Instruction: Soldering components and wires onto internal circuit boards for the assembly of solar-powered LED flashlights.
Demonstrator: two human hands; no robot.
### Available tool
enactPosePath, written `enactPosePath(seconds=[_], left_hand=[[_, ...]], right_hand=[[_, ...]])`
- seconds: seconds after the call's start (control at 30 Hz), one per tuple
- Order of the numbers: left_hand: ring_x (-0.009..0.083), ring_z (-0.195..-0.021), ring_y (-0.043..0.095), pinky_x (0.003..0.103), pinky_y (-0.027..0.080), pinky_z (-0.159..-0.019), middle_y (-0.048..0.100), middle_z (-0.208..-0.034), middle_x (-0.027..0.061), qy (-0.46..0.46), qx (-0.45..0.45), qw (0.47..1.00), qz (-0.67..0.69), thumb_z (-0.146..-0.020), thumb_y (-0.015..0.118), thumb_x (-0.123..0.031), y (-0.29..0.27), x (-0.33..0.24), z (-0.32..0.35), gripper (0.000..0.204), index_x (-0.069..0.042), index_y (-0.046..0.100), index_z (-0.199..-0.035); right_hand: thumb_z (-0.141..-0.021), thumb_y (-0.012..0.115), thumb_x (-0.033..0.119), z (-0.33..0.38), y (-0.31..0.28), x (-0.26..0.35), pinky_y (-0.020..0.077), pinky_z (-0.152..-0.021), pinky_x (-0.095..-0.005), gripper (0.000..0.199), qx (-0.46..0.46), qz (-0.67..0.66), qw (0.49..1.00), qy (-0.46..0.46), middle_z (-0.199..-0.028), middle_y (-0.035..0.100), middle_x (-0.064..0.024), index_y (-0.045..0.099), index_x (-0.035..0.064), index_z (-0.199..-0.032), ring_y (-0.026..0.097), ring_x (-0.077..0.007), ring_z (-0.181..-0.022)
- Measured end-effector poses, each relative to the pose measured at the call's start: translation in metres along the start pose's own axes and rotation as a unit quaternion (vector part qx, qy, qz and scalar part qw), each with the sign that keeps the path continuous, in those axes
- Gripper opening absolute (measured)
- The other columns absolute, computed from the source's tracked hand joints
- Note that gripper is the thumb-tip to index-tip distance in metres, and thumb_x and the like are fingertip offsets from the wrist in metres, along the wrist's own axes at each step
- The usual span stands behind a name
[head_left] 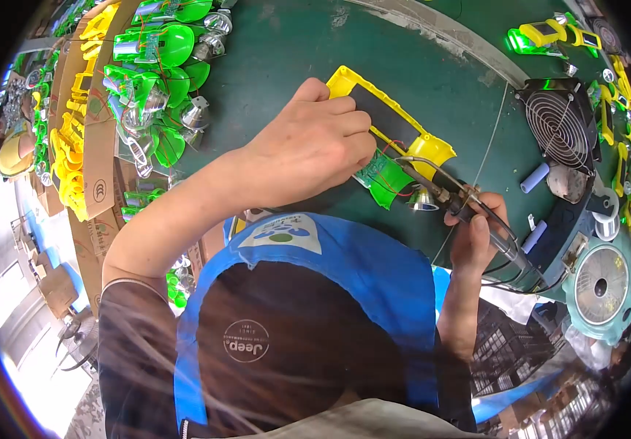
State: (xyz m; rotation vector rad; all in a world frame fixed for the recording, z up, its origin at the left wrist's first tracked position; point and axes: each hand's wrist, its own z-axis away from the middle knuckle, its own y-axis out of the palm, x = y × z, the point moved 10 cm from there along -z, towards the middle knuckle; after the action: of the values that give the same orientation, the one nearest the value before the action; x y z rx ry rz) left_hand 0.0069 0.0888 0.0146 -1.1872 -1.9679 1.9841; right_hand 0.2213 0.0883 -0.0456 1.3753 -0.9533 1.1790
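My left hand (pixel 314 146) is closed on a yellow plastic casing (pixel 436 151) with a dark panel set in it, above the green bench. Just below the casing, partly behind that hand, sits a green housing (pixel 391 189) with a circuit board and thin red wires. A shiny reflector cup (pixel 424 199) lies at its right end. My right hand (pixel 478 228) grips a soldering iron (pixel 504 243), with a thin metal tube running along it. The iron points up and left toward the wires where casing and housing meet; its tip's exact contact cannot be made out.
Green housings (pixel 173 45) with reflectors are piled at the left, beside a cardboard box (pixel 102 164) of yellow casings (pixel 69 164). On the right stand a black fan (pixel 558 124), blue cylindrical cells (pixel 535 178) and a teal round fan (pixel 599 285). Assembled yellow-green lamps (pixel 542 35) lie far right.
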Motion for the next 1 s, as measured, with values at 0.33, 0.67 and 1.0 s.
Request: enactPosePath(seconds=[0.33, 0.67, 1.0], left_hand=[[0.0265, -0.081, 0.059, 0.039, 0.046, -0.072, 0.057, -0.092, 0.0065, -0.008, -0.034, 0.994, 0.099, -0.078, 0.07, -0.011, -0.026, 0.025, -0.013, 0.015, -0.005, 0.062, -0.089], [0.0325, -0.109, 0.053, 0.052, 0.04, -0.094, 0.055, -0.107, 0.01, 0.082, -0.124, 0.985, -0.083, -0.057, 0.08, -0.024, -0.051, 0.009, -0.01, 0.045, -0.01, 0.056, -0.092], [0.0374, -0.093, 0.058, 0.044, 0.048, -0.08, 0.058, -0.101, 0.0159, -0.124, -0.257, 0.956, 0.063, -0.067, 0.077, -0.004, -0.074, 0.059, -0.011, 0.051, -0.005, 0.045, -0.106]], right_hand=[[-0.087, 0.066, 0.034, 0.0, -0.026, -0.016, 0.0483, -0.054, -0.0256, 0.04, -0.081, -0.128, 0.988, -0.031, -0.095, 0.061, -0.0227, 0.049, -0.0009, -0.096, 0.058, -0.0176, -0.064], [-0.095, 0.052, 0.033, 0.004, -0.045, -0.023, 0.0376, -0.091, -0.0371, 0.03, -0.086, -0.287, 0.952, -0.071, -0.074, 0.05, -0.0022, 0.058, 0.0076, -0.109, 0.046, -0.0157, -0.071], [-0.095, 0.053, 0.029, -0.005, -0.035, -0.005, 0.0349, -0.079, -0.0327, 0.023, -0.082, -0.329, 0.937, -0.081, -0.07, 0.048, -0.001, 0.06, 0.01, -0.106, 0.039, -0.0135, -0.065]])
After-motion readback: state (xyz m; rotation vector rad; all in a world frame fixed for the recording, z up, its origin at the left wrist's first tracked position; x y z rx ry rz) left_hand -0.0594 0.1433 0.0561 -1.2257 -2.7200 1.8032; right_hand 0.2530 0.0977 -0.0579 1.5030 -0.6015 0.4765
